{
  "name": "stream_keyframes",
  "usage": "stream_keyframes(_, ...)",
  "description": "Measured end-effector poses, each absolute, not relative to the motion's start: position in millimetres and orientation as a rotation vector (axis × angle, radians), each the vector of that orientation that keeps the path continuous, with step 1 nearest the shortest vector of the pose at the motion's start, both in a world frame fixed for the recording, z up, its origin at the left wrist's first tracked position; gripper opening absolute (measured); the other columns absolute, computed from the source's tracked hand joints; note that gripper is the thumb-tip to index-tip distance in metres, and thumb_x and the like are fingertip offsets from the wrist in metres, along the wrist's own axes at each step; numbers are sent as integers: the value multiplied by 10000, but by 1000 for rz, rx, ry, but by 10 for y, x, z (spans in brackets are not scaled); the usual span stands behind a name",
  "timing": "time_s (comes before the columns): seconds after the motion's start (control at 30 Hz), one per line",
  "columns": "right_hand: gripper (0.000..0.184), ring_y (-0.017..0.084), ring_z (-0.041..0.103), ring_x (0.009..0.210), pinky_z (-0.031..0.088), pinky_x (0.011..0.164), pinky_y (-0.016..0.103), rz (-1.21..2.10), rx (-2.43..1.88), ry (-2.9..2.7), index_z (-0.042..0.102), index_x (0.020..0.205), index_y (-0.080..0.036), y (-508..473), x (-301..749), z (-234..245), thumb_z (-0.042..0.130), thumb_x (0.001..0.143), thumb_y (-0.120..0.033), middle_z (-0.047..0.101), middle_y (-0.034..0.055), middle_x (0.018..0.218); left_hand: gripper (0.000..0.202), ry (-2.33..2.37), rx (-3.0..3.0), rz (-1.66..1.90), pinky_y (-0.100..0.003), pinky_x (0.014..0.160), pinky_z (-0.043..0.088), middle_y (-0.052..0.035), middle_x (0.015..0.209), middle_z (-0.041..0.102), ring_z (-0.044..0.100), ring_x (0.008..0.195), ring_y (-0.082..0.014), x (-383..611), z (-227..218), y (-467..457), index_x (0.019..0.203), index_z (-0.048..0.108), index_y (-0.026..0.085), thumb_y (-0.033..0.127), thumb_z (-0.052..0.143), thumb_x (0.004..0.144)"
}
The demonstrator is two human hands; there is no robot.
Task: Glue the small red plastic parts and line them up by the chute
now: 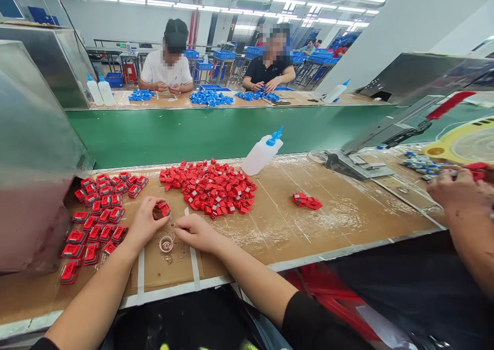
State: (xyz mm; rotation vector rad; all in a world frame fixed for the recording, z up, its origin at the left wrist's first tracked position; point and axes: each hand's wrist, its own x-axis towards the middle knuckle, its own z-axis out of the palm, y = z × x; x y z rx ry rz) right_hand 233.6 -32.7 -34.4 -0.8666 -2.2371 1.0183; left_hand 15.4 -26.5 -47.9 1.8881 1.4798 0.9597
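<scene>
My left hand (144,222) holds a small red plastic part (164,208) between thumb and fingers, just above a tiny clear glue cup (166,244) on the cardboard-covered bench. My right hand (196,231) rests beside the cup with its fingers pinched together; what is in them is too small to tell. A loose pile of red parts (210,187) lies just beyond both hands. Rows of the same red parts (98,213) are laid out to the left of my left hand.
A white squeeze bottle with a blue nozzle (262,153) lies tilted behind the pile. Two or three stray red parts (306,201) sit to the right. Another person's hand (461,190) works at the right edge. A green conveyor belt (216,131) separates two seated workers opposite.
</scene>
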Motion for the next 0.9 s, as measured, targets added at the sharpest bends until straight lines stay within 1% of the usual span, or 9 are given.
stream_keyframes(0.07,451,97,276,579,229,583,266,1057,-928,-1987,275,608,-209,-275,2340,-394,511,961,-361,264,-55,596,383,1478,1932,928,-349,849,566,-66,1151,614,647,963,-214,154,-499,-252,1181,666,205,243,751,809)
stream_keyframes(0.13,450,107,313,605,263,600,267,1010,-1015,-1793,305,631,-215,-214,2332,-441,483,984,-429,302,-46,623,383,1471,1972,890,-355,870,559,-63,1157,618,644,976,-221,156,-509,-249,1175,675,210,228,753,800)
stream_keyframes(0.2,441,117,353,631,290,620,270,954,-1077,-1729,346,655,-214,-158,2318,-473,474,996,-462,354,-37,645,375,1463,1997,865,-353,879,557,-61,1168,611,647,984,-221,162,-507,-255,1176,682,216,209,734,805)
stream_keyframes(0.3,426,125,390,654,312,643,276,913,-1098,-1773,385,673,-210,-112,2301,-491,479,1008,-455,412,-28,665,394,1451,2007,853,-349,894,558,-64,1195,592,653,1006,-221,172,-490,-271,1200,685,225,182,707,809)
stream_keyframes(0.4,411,124,404,667,315,659,277,874,-1105,-1807,404,690,-205,-103,2293,-498,475,1025,-432,438,-26,687,415,1446,2016,836,-359,948,545,-66,1214,580,646,1056,-229,180,-476,-283,1211,684,225,161,702,801)
stream_keyframes(0.5,412,122,397,659,297,652,277,861,-1115,-1871,396,691,-205,-97,2288,-518,477,1031,-423,426,-31,679,424,1443,2020,813,-371,981,533,-66,1221,570,642,1068,-229,185,-470,-289,1225,675,216,154,693,806)
stream_keyframes(0.63,415,116,378,638,275,637,273,856,-1123,-1924,370,676,-204,-84,2288,-548,493,1019,-405,397,-40,653,451,1444,2021,790,-382,985,535,-72,1233,553,644,1058,-227,184,-473,-293,1254,663,212,148,687,808)
stream_keyframes(0.77,389,116,394,660,283,654,268,802,-1164,-1881,394,694,-200,-78,2316,-556,490,1020,-389,419,-36,678,470,1435,2023,788,-380,977,540,-70,1238,548,643,1064,-227,177,-477,-295,1268,659,220,139,679,805)
stream_keyframes(0.9,410,114,380,650,274,645,269,793,-1174,-1858,363,681,-201,-78,2346,-561,502,1015,-394,390,-40,666,459,1427,2025,804,-376,973,543,-68,1228,548,641,1078,-228,169,-489,-288,1260,660,220,148,677,807)
